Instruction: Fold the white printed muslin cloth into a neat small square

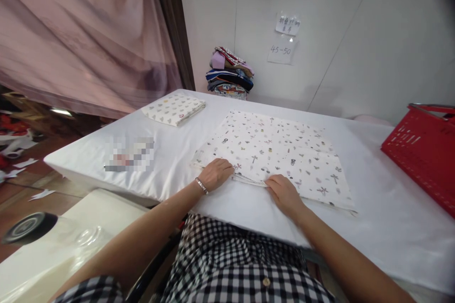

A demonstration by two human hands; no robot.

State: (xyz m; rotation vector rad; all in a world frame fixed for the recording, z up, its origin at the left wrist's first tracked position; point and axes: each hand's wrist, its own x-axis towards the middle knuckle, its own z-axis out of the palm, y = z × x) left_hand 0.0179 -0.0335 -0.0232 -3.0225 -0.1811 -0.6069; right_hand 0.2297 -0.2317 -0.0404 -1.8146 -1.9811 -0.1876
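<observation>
A white cloth point(270, 147) with small printed palm trees and other figures lies folded in layers before me, fairly flat. My left hand point(216, 173), a bracelet at its wrist, is closed on its near edge left of the middle, fingers together on top. Farther right along that edge, my right hand point(285, 194) also grips the cloth, its fingers curled over the border. Both thumbs are mostly hidden. Between the hands the layered edge hangs slightly loose.
A folded grey-patterned cloth point(174, 109) lies at the table's far left, with a blurred-out object point(130, 154) nearer. The white-covered table point(377, 236) also bears a red plastic basket point(423, 151) at right. Stacked folded fabrics point(231, 75) stand by the wall behind.
</observation>
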